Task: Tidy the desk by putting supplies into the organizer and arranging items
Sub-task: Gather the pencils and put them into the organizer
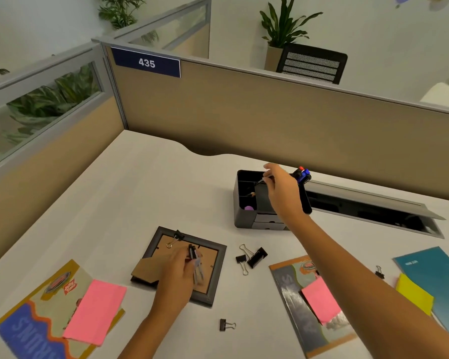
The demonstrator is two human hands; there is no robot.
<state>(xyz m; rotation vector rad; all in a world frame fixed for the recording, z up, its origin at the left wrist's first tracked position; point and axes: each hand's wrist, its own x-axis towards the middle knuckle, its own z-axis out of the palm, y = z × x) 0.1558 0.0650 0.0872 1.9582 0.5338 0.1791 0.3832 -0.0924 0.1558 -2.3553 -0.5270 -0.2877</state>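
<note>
Black desk organizer (244, 211) is taken as ref. pt; it stands on the white desk (153, 182), near the partition (244, 107). Right hand (280, 193) is held over the organizer's open top compartments, thumb and fingers pinched on a small dark item, apparently a binder clip (263, 180); ID not certain due to blur. Pens w/ red and blue caps (302, 174) are seen upright at the organizer's far right side. Left hand (178, 270) is placed in front of and left of the organizer, over a picture frame (213, 275) lying face down; the hand is closed around blurred items, approx. a clip and pens (196, 263). One clip (175, 238) is seen on the frame's far edge. Two binder clips (253, 256) lie just in front of the organizer, touching each other; another small clip (226, 325) lies well in front, nearer the person. Booklets w/ pink sticky notes (95, 309) are noted front-left and front-right of the organizer.
</note>
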